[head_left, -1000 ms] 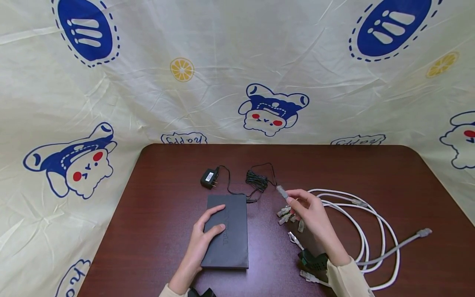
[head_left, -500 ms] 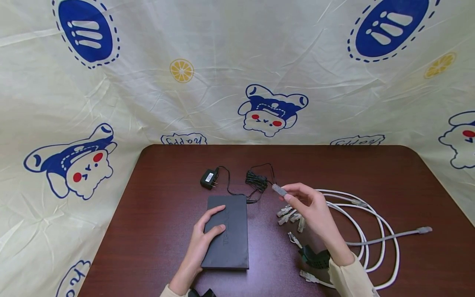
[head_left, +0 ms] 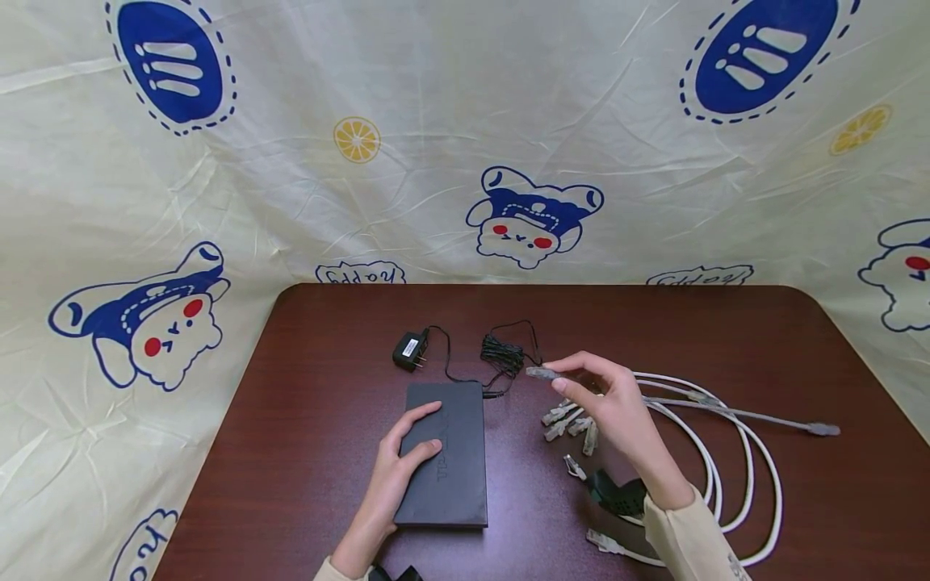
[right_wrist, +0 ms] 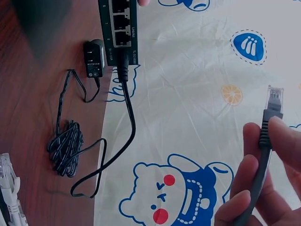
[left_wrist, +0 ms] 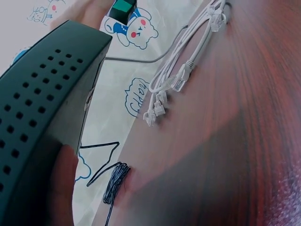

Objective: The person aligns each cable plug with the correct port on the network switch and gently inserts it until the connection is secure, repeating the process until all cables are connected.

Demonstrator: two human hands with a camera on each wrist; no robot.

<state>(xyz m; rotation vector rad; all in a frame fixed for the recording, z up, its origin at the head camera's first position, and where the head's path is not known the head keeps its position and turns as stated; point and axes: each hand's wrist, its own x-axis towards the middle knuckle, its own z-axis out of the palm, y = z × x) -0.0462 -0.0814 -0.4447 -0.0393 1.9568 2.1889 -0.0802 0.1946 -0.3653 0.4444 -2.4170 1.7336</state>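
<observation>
My left hand (head_left: pixel 395 464) grips a dark grey network switch (head_left: pixel 458 476) by its left side, thumb and index finger lying over the top. In the left wrist view, the vented side of the switch (left_wrist: pixel 42 89) fills the left. The right wrist view shows a row of ports on the switch (right_wrist: pixel 120 21) and a black power plug (right_wrist: pixel 122 63) seated in its end. My right hand (head_left: pixel 617 411) pinches the grey network cable (right_wrist: pixel 264 136) just behind its clear connector (right_wrist: pixel 274 99), apart from the switch. That connector points left in the head view.
A black power adapter (head_left: pixel 410 349) with a bundled cord (head_left: pixel 501 353) lies beyond the switch. Right of it, white network cables (head_left: pixel 751 476) lie coiled, several connectors (head_left: pixel 570 421) bunched together. The cable's other grey end (head_left: pixel 823 429) is at right. A patterned cloth (head_left: pixel 421 210) hangs behind the table.
My right hand has shifted slightly farther away and turned the grey connector from slanting to nearly level, pointing left. The cable's far end swung upward in the head view. My left hand kept still.
</observation>
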